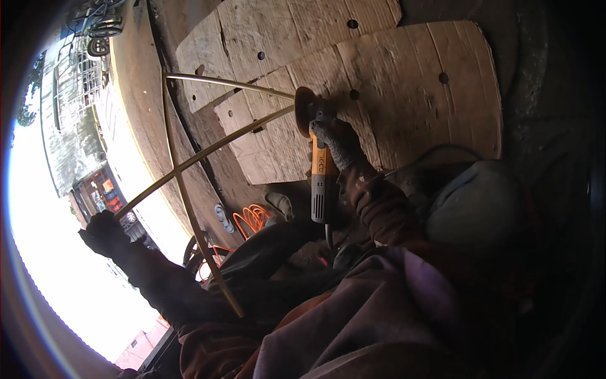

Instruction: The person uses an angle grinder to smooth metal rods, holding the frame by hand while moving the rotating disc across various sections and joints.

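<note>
Grinder [320, 177], orange-bodied, sits upright in the gloved right hand [338, 144], fingers wrapped fully round its neck, its disc [304, 111] touching the end of a thin bent metal rod [214, 146]. The gloved left hand [104, 232] is closed around that rod's lower end, out at the left. Beyond the disc lie overlapping wooden boards [404, 95], their edges bare, with open floor to the right.

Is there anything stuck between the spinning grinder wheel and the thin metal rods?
Nothing visible. The right hand holds the orange angle grinder with its disc right at the ends of the thin rods. The gloved left hand grips a rod's far end, away from the disc.
</note>
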Tool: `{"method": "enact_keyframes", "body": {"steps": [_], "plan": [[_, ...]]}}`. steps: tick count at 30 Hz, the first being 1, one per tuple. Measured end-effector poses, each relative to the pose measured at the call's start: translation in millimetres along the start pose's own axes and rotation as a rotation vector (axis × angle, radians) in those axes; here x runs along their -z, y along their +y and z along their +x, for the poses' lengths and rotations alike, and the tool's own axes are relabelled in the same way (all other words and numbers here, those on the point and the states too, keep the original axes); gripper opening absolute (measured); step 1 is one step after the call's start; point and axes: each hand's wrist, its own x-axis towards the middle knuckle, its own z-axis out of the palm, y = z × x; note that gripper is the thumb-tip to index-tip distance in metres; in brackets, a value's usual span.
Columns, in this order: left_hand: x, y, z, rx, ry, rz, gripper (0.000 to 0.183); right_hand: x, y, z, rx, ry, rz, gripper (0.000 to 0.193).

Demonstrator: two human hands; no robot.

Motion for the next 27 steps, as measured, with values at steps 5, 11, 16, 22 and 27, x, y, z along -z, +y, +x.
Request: {"method": "enact_keyframes", "body": {"steps": [5,11,16,22,27], "plan": [[-66,-1,25,0.105,0.117,-0.106,0.043,-8,-13,-21,0.028,-0.102,-0.157,0.026],[26,13,-6,0.154,0.014,-0.042,0.042,-11,21,-7,0.091,-0.065,0.049,0.021],[40,6,-9,-0.014,0.229,0.432,0.036,4,-6,-8,-0.142,0.032,0.274,0.03],[27,-3,4,-0.096,0.448,0.682,0.026,-11,-18,-30,0.005,-0.158,-0.105,0.03],[3,-4,7,0.169,0.313,2.335,0.016,5,10,-8,-0.109,0.001,0.235,0.027]]}}
